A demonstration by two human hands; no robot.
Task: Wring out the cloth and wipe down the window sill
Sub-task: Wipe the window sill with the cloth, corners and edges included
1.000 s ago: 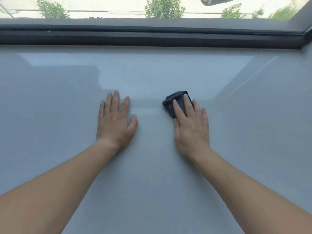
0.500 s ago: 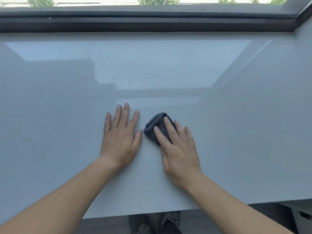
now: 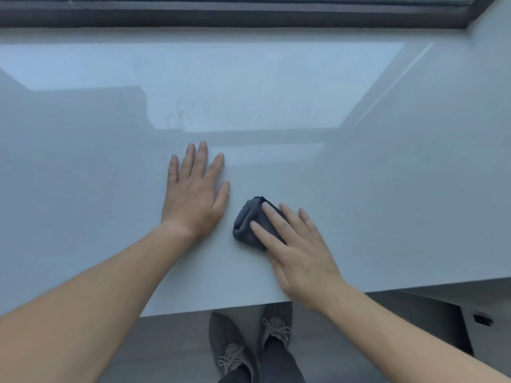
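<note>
A small folded dark grey cloth (image 3: 246,222) lies on the wide, glossy pale grey window sill (image 3: 276,92). My right hand (image 3: 296,250) presses it flat with straight fingers, covering its right half; the cloth's left part shows beyond my fingertips. Just left of the cloth, my left hand (image 3: 193,192) rests palm down on the bare sill, fingers spread and straight, a small gap between its thumb and the cloth. Both hands are near the sill's front edge.
A dark window frame (image 3: 249,15) runs along the back of the sill. The sill's front edge (image 3: 221,309) crosses the lower view, with the floor and my two grey shoes (image 3: 249,341) below it. Faint smudges (image 3: 179,117) mark the sill's middle.
My right hand has drawn the cloth back toward the sill's front edge and a little left. The view has tilted down, so the front edge and my shoes now show. The left hand stays flat.
</note>
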